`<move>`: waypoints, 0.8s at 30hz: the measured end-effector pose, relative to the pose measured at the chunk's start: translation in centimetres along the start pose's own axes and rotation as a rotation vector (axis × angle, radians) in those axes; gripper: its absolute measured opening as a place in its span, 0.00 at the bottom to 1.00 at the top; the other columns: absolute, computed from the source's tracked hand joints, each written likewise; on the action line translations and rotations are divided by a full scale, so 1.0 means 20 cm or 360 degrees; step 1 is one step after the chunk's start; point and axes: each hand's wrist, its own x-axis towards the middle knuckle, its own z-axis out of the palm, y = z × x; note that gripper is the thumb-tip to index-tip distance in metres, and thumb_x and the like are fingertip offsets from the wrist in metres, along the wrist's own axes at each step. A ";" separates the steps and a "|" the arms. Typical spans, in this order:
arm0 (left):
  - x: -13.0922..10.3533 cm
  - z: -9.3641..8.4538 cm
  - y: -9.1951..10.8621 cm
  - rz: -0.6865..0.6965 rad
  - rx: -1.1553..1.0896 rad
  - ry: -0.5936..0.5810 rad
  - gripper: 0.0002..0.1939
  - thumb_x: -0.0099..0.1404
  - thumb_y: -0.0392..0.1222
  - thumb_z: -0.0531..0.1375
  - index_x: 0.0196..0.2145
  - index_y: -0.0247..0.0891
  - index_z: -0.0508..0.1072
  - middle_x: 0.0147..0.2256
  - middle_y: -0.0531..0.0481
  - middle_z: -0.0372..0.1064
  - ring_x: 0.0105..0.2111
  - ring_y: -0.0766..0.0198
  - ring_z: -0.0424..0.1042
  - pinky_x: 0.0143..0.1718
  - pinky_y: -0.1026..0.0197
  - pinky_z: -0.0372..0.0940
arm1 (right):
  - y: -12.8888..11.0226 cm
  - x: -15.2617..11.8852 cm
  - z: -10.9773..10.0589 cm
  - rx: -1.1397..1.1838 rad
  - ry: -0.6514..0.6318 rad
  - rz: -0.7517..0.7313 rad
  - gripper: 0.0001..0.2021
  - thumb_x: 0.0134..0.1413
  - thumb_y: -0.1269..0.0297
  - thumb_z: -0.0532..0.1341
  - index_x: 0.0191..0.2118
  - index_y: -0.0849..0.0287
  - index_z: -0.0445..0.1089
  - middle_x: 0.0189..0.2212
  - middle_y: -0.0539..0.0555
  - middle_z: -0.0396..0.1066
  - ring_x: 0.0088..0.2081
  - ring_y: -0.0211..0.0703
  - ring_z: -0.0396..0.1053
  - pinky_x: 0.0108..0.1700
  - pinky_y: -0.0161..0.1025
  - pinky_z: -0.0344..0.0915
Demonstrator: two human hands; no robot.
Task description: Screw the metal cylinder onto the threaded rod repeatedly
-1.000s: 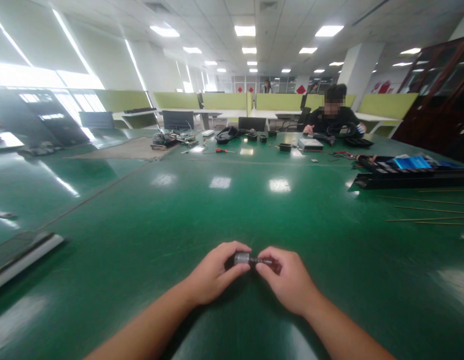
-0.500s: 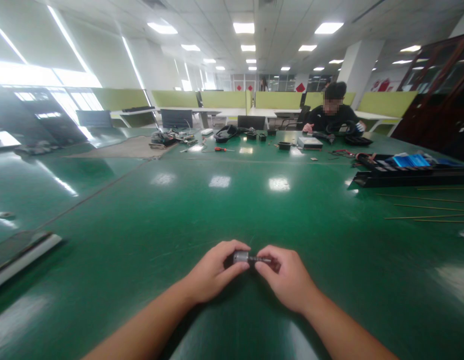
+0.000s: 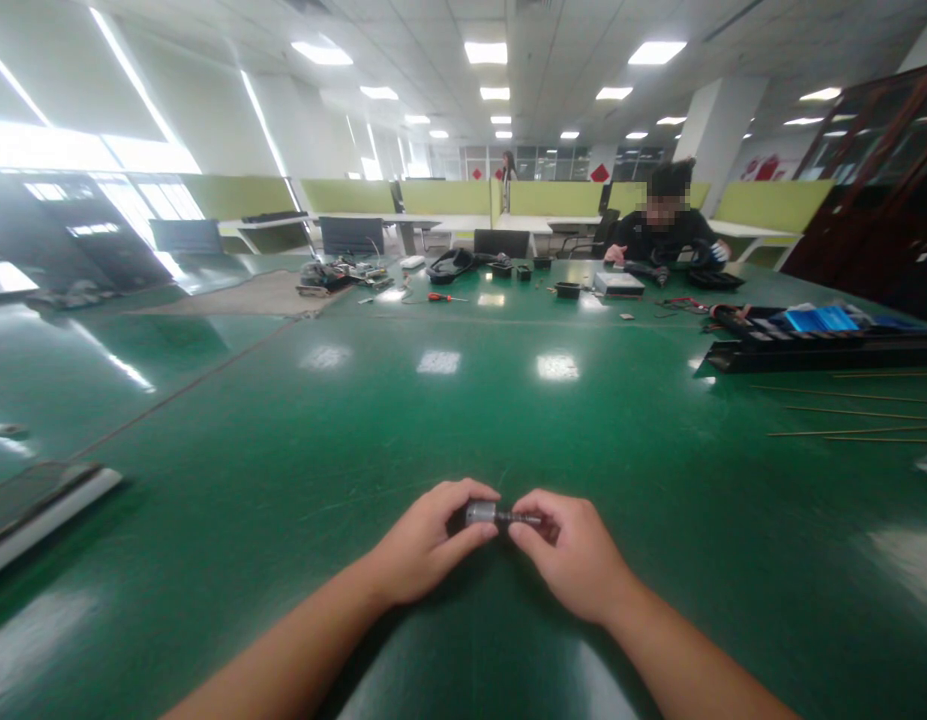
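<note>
Between my hands, low in the middle of the head view, is a small grey metal cylinder [image 3: 481, 513] with a thin, dark, ridged shaft [image 3: 517, 518] pointing right; it looks like a small motor. My left hand [image 3: 431, 545] pinches the cylinder, thumb in front and fingers behind, and hides its left end. At the shaft, the thumb and fingers of my right hand [image 3: 572, 550] close around its outer part. Whether shaft and cylinder are one piece cannot be told. Both hands are held close together just over the green tabletop [image 3: 463, 420].
Across the table sits a person in black [image 3: 662, 230]. Electronic parts [image 3: 343, 275], an orange screwdriver [image 3: 446, 297] and small black boxes [image 3: 568, 290] lie along the far side. A long black tray [image 3: 815, 355] and thin rods [image 3: 860, 412] are right; a flat panel [image 3: 50, 510] is left.
My hands and the metal piece look the same as before. In the far background a standing person has shifted left, and the seated person's head has moved slightly.
</note>
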 end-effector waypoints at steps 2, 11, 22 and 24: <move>0.00 0.00 0.00 -0.0003 -0.0001 -0.0009 0.13 0.70 0.49 0.58 0.50 0.45 0.71 0.44 0.51 0.72 0.44 0.59 0.70 0.47 0.58 0.61 | 0.01 0.00 0.00 0.0003 -0.0016 -0.0001 0.06 0.57 0.66 0.61 0.35 0.58 0.76 0.27 0.50 0.75 0.28 0.40 0.69 0.31 0.34 0.61; 0.00 0.00 0.00 0.0006 0.0003 -0.0034 0.12 0.70 0.48 0.58 0.50 0.46 0.71 0.44 0.52 0.72 0.44 0.60 0.70 0.48 0.58 0.60 | 0.01 0.00 0.00 -0.0059 -0.0040 0.0004 0.06 0.57 0.65 0.62 0.35 0.57 0.76 0.27 0.50 0.75 0.28 0.41 0.70 0.31 0.34 0.61; 0.00 0.01 -0.01 0.0010 0.0018 -0.0031 0.13 0.70 0.49 0.59 0.50 0.47 0.70 0.45 0.52 0.72 0.45 0.59 0.70 0.48 0.58 0.60 | 0.01 0.00 0.00 -0.0086 -0.0047 -0.0001 0.06 0.57 0.65 0.62 0.36 0.57 0.76 0.28 0.50 0.76 0.29 0.42 0.71 0.32 0.35 0.61; 0.00 0.01 -0.01 0.0011 0.0018 -0.0032 0.13 0.70 0.49 0.59 0.50 0.46 0.71 0.45 0.52 0.72 0.45 0.59 0.70 0.48 0.58 0.60 | 0.01 0.00 0.00 -0.0092 -0.0047 -0.0001 0.06 0.57 0.65 0.62 0.36 0.56 0.77 0.28 0.51 0.76 0.29 0.42 0.71 0.33 0.35 0.62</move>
